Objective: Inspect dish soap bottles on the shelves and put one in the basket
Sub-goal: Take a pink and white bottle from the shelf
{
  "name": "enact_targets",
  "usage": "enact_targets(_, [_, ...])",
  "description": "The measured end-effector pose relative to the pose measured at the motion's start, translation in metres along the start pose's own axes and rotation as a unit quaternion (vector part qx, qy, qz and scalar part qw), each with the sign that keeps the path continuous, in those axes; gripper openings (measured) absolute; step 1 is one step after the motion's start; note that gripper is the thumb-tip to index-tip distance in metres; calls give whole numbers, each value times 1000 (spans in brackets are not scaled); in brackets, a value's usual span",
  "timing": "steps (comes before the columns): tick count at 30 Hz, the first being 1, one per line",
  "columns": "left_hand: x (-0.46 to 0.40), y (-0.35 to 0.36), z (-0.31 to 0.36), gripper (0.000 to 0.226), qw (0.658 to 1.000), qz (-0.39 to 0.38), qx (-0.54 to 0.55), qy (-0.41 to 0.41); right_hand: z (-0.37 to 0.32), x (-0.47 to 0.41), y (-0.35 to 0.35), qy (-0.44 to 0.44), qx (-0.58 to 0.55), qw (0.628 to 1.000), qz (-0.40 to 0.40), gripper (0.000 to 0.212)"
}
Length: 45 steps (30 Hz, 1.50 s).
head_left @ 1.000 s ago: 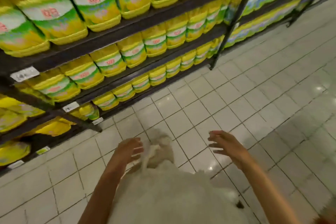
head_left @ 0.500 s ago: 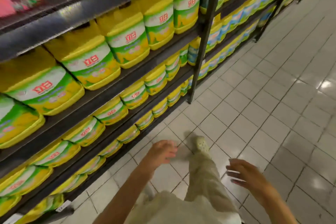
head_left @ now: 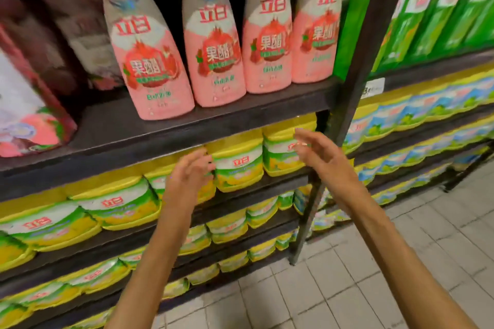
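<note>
Several pink dish soap bottles (head_left: 217,43) with red fruit labels stand upright in a row on a dark upper shelf (head_left: 187,125). Below it, yellow-and-green soap jugs (head_left: 238,165) fill the lower shelves. My left hand (head_left: 191,176) is raised in front of the yellow jugs with fingers loosely spread and holds nothing. My right hand (head_left: 319,155) is raised a little higher, near the shelf's upright post, fingers relaxed and empty. Both hands are below the pink bottles and apart from them. No basket is in view.
A dark metal upright post (head_left: 344,115) divides the shelving. Green bottles (head_left: 441,13) and blue-and-yellow jugs (head_left: 417,112) fill the bay to the right. A pink refill pouch (head_left: 24,115) lies at the far left. Pale tiled floor (head_left: 374,275) spreads at lower right.
The view has swung up from the floor to the upper shelf with pink bottles. Both hands have risen from near my legs to shelf height, still empty.
</note>
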<state>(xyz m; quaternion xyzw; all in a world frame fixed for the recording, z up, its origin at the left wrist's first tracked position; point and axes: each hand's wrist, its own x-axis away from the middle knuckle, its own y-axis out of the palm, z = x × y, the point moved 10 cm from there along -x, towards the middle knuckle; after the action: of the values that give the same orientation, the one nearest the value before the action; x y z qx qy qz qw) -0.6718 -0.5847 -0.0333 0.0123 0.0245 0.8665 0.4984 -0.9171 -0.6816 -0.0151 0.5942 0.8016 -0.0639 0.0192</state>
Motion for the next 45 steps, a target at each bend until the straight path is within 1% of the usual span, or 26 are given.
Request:
enact_targets(3, [-31,-11,70,24,991,76,9,106,-60,-47,15,-90,-22,995,-24,34])
enact_targets(6, [-50,-33,119,28,972,136,-7,192,-107,-77,47,-147,-37,986,-69,38])
enact_targets(8, [-59,-49,141,35,950,183,-49,247,-131,-91,73,-172,-41,980,-95,40])
enact_targets(10, [-71,-58,152,45,933,214,-93,275,-147,-102,97,-189,-54,974,-113,42])
enact_targets(12, [-89,-64,152,56,931,223,-114,265,-164,-111,121,-205,-64,968,-131,44])
enact_targets(14, [-109,-63,148,68,944,197,-122,236,-183,-117,147,-227,-53,960,-153,47])
enact_targets(16, [-125,-62,140,75,956,168,-120,207,-199,-125,170,-244,-31,956,-158,53])
enact_targets(18, [-136,-66,126,73,967,160,-101,169,-206,-136,189,-236,-7,960,-152,59])
enact_targets(20, [-142,-70,108,69,976,154,-84,128,-203,-146,205,-208,20,966,-152,61])
enact_targets(22, [-146,-73,100,68,978,151,-82,115,-196,-151,218,-187,45,969,-156,51])
enact_targets(24, [-146,-76,99,66,976,155,-96,121,-196,-151,225,-194,57,968,-150,28])
enact_targets(25, [-144,-77,101,65,974,157,-107,127,-197,-150,226,-196,48,968,-146,20])
enact_targets(26, [-142,-77,102,65,972,155,-114,132,-197,-150,226,-192,32,970,-147,16])
enact_targets(29, [-126,-76,102,68,974,138,-110,140,-193,-147,229,-148,-34,969,-193,21])
enact_targets(32, [-107,-70,108,77,977,120,-95,151,-196,-135,234,-160,-58,955,-243,12])
enact_targets(36, [-82,-65,113,74,980,97,-72,158,-201,-120,227,-171,-136,947,-236,14])
enact_targets(39, [-62,-67,113,62,985,33,-38,163,-200,-110,220,-144,-196,941,-235,14])
enact_targets(42, [-44,-62,103,67,990,-15,13,140,-196,-98,218,-111,-200,942,-247,17])
enact_targets(45, [-28,-59,90,56,990,-6,40,134,-187,-88,220,-86,-164,943,-275,23])
